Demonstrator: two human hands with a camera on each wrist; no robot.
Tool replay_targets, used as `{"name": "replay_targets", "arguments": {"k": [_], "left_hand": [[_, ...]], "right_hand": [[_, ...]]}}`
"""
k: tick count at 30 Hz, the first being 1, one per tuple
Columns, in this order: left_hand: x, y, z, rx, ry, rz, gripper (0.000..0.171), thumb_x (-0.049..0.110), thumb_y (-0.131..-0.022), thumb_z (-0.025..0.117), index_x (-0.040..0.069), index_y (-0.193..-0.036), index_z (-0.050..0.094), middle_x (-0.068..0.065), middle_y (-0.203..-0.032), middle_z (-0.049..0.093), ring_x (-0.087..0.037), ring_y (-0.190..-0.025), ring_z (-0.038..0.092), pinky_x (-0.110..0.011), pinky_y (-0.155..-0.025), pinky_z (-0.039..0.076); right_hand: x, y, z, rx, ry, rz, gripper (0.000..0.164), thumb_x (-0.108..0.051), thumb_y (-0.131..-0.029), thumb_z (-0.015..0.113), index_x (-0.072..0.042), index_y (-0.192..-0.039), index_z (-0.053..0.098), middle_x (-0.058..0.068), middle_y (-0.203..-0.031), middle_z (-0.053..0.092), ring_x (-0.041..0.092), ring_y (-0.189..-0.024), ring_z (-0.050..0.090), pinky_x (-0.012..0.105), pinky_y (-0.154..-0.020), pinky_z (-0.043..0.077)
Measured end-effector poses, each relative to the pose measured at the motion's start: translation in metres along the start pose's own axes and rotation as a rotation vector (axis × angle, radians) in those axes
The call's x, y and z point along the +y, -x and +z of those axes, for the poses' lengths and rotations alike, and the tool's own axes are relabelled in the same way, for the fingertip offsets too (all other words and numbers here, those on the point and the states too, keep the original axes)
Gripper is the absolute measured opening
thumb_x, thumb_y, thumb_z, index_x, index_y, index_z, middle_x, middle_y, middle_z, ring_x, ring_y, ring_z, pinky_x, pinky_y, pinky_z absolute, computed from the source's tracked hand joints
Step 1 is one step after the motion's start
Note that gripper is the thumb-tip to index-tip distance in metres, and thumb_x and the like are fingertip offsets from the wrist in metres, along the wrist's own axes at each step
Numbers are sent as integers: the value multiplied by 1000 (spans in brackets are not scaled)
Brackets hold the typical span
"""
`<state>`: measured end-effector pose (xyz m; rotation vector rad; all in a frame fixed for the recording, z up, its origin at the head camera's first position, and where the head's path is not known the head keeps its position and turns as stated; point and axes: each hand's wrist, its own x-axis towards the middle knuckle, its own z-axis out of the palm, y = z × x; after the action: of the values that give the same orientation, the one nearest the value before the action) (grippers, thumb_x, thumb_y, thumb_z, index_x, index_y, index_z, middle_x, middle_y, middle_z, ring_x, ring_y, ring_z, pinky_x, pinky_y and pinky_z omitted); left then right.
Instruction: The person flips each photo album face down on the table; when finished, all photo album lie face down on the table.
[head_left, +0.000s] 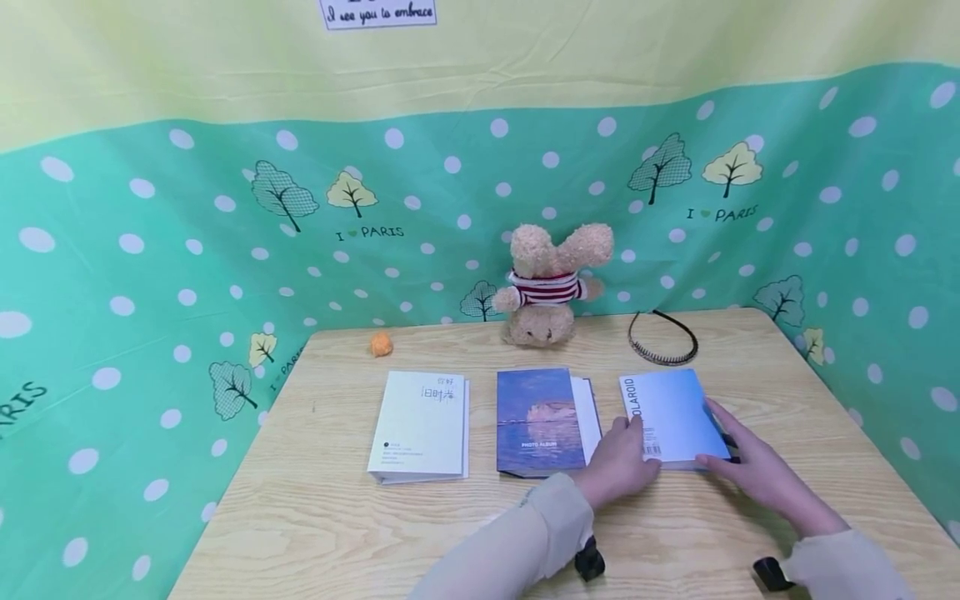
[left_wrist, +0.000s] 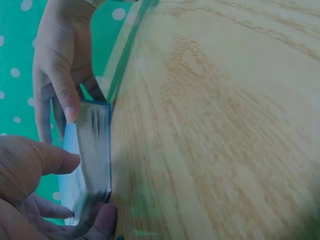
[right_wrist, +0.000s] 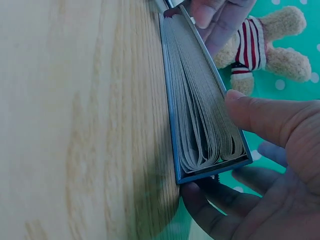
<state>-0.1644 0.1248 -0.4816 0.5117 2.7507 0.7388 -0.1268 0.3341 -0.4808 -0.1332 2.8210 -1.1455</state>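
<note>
A blue photo album (head_left: 667,417) with "POLAROID" on its cover lies on the right part of the table, between both hands. My left hand (head_left: 621,458) holds its left side near the front corner; in the left wrist view the thumb (left_wrist: 62,160) overlaps the cover edge and the fingertips are low at the corner. At the opposite side my right hand (head_left: 753,462) grips the edge, thumb (right_wrist: 245,107) on the upper cover and fingers at the lower cover. The right wrist view shows the album's stacked page edges (right_wrist: 200,100) between the covers.
Left of the hands, a dark blue photo album (head_left: 536,425) and a white album (head_left: 420,425) lie on the wooden table (head_left: 315,517). Behind them are a plush toy (head_left: 543,287), upside down, a black headband (head_left: 663,358) and a small orange ball (head_left: 381,343). A green dotted curtain (head_left: 420,183) hangs behind.
</note>
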Motion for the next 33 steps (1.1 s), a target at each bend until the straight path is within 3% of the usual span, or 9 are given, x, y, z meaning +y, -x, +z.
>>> {"name": "replay_targets", "arguments": {"k": [5, 10, 16, 21, 27, 33], "left_hand": [[-5, 7, -11, -13, 27, 40, 68, 40, -88, 69, 17, -146, 43, -6, -145, 44, -20, -125, 51, -30, -101, 44], [-11, 13, -23, -12, -33, 106, 64, 41, -90, 65, 18, -146, 44, -9, -152, 37, -23, -133, 44, -33, -107, 40], [-22, 17, -40, 15, -56, 181, 57, 37, -92, 65, 17, -143, 49, -3, -146, 47, -18, -130, 47, -30, -106, 40], [-35, 21, -53, 28, -35, 223, 53, 34, -94, 63, 16, -142, 50, 0, -142, 51, -15, -130, 47, -29, -106, 39], [-49, 29, -69, 61, -19, 219, 54, 34, -94, 62, 16, -144, 48, -3, -145, 48, -18, -134, 43, -32, -109, 37], [-72, 35, -77, 131, -58, 226, 57, 35, -93, 65, 12, -143, 49, -12, -146, 46, -26, -135, 42, -41, -111, 35]], "right_hand": [[-4, 0, 3, 41, 17, -5, 95, -37, -91, 68, -6, -157, 6, 41, -149, 18, 63, -124, 32, 71, -94, 35], [-12, -1, 4, 119, -7, -34, 86, -33, -94, 65, -6, -156, 13, 38, -150, 21, 62, -126, 30, 72, -94, 34], [-24, -2, 5, 242, -23, -112, 70, -27, -97, 61, -6, -154, 26, 35, -148, 30, 60, -124, 35, 71, -91, 36], [-35, -6, 10, 294, -41, -154, 60, -23, -98, 59, -2, -149, 36, 33, -145, 37, 55, -126, 39, 67, -93, 38], [-54, -12, 22, 293, -47, -176, 53, -20, -98, 60, -2, -144, 43, 30, -140, 45, 49, -122, 47, 62, -95, 40], [-68, -20, 36, 222, -98, -224, 49, -16, -97, 60, -3, -143, 45, 27, -142, 44, 45, -118, 53, 56, -96, 44]]}}
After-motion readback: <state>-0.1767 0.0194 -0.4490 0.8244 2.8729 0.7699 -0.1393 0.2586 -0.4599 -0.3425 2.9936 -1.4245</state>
